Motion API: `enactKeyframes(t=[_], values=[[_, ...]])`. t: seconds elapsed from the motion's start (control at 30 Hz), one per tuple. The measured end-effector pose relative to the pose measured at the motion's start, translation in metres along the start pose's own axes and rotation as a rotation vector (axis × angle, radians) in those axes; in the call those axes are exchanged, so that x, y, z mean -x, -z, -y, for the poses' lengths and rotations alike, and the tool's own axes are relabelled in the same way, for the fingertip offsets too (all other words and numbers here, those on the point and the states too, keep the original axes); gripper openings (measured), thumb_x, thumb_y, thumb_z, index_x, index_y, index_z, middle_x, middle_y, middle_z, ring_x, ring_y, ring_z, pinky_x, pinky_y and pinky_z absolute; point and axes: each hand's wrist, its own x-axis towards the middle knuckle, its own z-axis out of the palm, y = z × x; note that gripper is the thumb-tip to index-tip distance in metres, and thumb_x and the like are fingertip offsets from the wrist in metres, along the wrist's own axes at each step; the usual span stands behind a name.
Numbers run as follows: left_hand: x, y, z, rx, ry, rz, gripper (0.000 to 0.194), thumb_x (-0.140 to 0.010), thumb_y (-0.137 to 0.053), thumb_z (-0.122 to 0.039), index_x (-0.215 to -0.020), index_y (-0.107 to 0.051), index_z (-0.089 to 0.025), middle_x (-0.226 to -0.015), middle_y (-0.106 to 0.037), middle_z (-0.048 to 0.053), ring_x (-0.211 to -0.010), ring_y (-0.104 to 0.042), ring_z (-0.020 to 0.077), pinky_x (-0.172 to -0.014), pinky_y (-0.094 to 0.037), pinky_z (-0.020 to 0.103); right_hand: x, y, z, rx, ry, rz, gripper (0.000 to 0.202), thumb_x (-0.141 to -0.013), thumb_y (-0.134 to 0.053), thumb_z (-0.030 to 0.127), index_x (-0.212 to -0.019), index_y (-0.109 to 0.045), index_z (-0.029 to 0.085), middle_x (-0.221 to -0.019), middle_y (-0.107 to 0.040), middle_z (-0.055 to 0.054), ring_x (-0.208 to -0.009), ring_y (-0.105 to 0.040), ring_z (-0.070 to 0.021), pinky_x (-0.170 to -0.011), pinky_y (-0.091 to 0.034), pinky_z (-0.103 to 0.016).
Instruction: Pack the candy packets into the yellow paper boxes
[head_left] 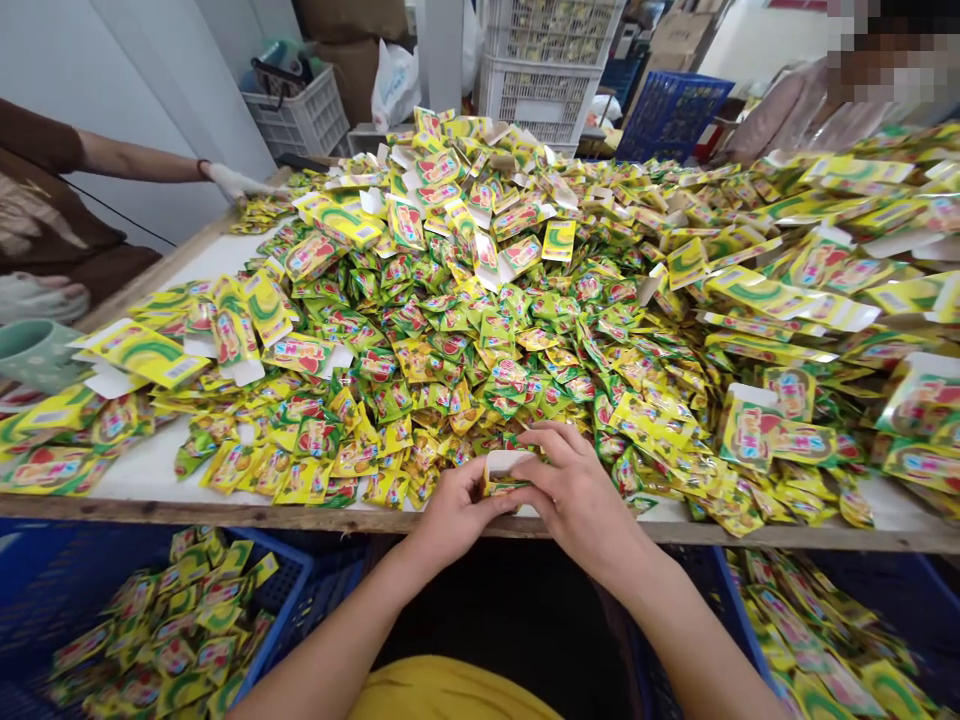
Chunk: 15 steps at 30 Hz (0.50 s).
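Note:
Near the table's front edge, a small yellow carton [504, 474] with its white flap up is held between both hands. My left hand [459, 508] grips its left side with thumb and fingers. On the other side, my right hand [574, 492] has its thumb and fingers on the carton's right end. Just beyond the hands lies a large heap of small green and yellow candy packets [510, 380]. Flat yellow cartons [337, 222] with white flaps lie on top of the heap and on both sides.
Blue crates [289, 590] with filled cartons stand below the table edge [225, 512]. A green cup [41, 352] is at the left. One person's gloved hand [234, 182] reaches in at the left; another person [780, 110] is at the right. White crates [536, 95] stand behind.

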Motion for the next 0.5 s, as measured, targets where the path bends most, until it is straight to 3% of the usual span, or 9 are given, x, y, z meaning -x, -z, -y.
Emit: enactKeyframes(t=[0.13,0.3,0.4,0.5], values=[[0.0,-0.001,-0.002,0.014,0.003,0.018,0.038,-0.076,-0.071,-0.019,-0.113,-0.066,-0.02,-0.113,-0.071,0.004,-0.105,-0.063,0.0225,-0.095,-0.045,0.032,0.005,-0.002,0.0,0.039,-0.036,-0.01,0.013,-0.088,-0.058,0.019,-0.09,-0.071,0.021,-0.121,-0.057,-0.011,-0.121,-0.042,-0.0305,-0.093,-0.042,-0.05],[0.002,0.002,-0.002,-0.095,0.033,0.041,0.035,-0.078,-0.069,-0.024,-0.113,-0.067,-0.017,-0.107,-0.072,0.005,-0.1,-0.065,0.0237,-0.092,-0.048,0.034,0.014,-0.003,0.007,-0.025,-0.08,-0.081,0.012,-0.088,-0.057,0.018,-0.087,-0.069,0.019,-0.11,-0.061,-0.01,-0.116,-0.045,-0.0288,-0.095,-0.04,-0.048],[0.004,0.006,-0.001,-0.146,0.028,0.03,0.036,-0.085,-0.062,-0.033,-0.118,-0.064,-0.019,-0.116,-0.069,0.007,-0.107,-0.062,0.0248,-0.097,-0.045,0.037,0.019,-0.013,0.006,-0.311,-0.165,-0.248,0.011,-0.087,-0.059,0.022,-0.092,-0.069,0.02,-0.11,-0.06,-0.009,-0.108,-0.051,-0.0251,-0.091,-0.044,-0.043],[0.006,0.008,-0.003,-0.097,0.07,-0.028,0.038,-0.092,-0.05,-0.04,-0.121,-0.064,-0.019,-0.125,-0.065,0.007,-0.121,-0.054,0.0256,-0.108,-0.036,0.04,0.023,-0.027,0.003,-0.829,-0.403,-0.433,0.014,-0.085,-0.062,0.03,-0.094,-0.068,0.021,-0.098,-0.062,-0.007,-0.086,-0.058,-0.0188,-0.069,-0.051,-0.031]])
